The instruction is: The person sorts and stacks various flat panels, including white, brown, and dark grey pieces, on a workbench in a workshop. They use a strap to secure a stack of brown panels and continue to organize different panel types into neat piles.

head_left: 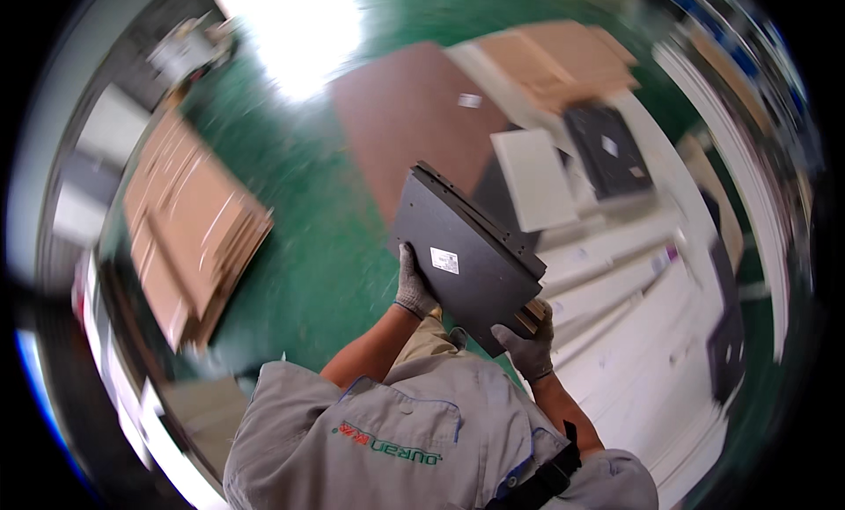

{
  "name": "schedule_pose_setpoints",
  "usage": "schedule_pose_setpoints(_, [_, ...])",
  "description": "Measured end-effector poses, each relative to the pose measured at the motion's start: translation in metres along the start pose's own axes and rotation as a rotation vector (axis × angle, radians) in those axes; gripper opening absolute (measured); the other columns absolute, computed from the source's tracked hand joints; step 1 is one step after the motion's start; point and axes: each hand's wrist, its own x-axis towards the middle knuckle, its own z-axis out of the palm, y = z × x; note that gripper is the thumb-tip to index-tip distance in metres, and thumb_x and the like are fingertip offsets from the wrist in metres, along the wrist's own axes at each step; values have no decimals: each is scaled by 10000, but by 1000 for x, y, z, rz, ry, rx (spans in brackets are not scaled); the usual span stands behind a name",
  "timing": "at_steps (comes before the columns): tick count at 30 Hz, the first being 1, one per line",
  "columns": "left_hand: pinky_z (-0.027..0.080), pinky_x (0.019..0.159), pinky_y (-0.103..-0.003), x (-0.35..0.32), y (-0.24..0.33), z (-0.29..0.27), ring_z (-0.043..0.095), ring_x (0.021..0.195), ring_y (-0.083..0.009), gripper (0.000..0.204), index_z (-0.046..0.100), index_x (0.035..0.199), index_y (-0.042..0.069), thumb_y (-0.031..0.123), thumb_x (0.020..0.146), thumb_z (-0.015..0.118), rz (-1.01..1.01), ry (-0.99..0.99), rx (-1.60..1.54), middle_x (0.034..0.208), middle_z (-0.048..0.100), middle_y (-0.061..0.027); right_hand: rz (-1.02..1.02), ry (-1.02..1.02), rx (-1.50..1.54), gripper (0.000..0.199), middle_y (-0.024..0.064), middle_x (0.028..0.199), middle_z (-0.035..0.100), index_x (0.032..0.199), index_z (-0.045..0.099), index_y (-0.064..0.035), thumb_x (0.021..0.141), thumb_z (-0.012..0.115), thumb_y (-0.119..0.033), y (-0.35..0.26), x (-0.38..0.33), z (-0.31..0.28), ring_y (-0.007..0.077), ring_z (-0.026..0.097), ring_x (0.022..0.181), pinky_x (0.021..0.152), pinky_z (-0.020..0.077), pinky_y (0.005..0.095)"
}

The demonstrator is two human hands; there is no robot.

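Between my two hands is a stack of dark grey panels (pixel 466 277), held tilted in front of my body. A white label sticks to the top panel, and small holes run along its far edge. My left hand (pixel 414 286), in a grey glove, grips the stack's left edge with the thumb on top. At the near right corner my right hand (pixel 530 343), gloved too, closes round the stack; brown strips (pixel 530 316) show at the edge beside its fingers. The undersides of the panels and the fingers beneath them are hidden.
To the right, a table with a white surface (pixel 642 352) bears long white pieces, a pale panel (pixel 535 180), a black package (pixel 607 149) and brown cardboard (pixel 563 61). A large brown board (pixel 405 114) lies ahead. Flattened cartons (pixel 194 220) are stacked at left on the green floor (pixel 299 193).
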Motion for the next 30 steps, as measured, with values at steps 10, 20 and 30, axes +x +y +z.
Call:
schedule_pose_setpoints(10, [408, 1169, -518, -344, 38, -185, 563, 1330, -282, 752, 536, 1483, 129, 663, 963, 633, 762, 452, -442, 1445, 623, -88, 114, -860, -18, 661, 112, 1256, 627, 1365, 531, 26, 782, 830, -57, 44, -117, 179, 201, 630, 1103, 977, 533, 367])
schedule_pose_setpoints(20, [470, 1096, -548, -689, 55, -345, 641, 1194, -336, 664, 619, 1392, 119, 609, 949, 693, 1246, 863, -909, 1350, 678, -117, 585, -1333, -156, 519, 86, 1178, 694, 1254, 650, 22, 759, 806, 2, 99, -388, 447, 192, 681, 1022, 910, 569, 362])
schedule_pose_setpoints(30, [612, 847, -477, -882, 252, -451, 717, 1037, -272, 530, 601, 1294, 84, 520, 1002, 675, 1316, 881, -676, 1229, 691, -114, 880, -1433, 50, 488, 133, 1214, 691, 1305, 611, -24, 859, 736, -177, 152, -511, 731, 317, 705, 1081, 953, 593, 523])
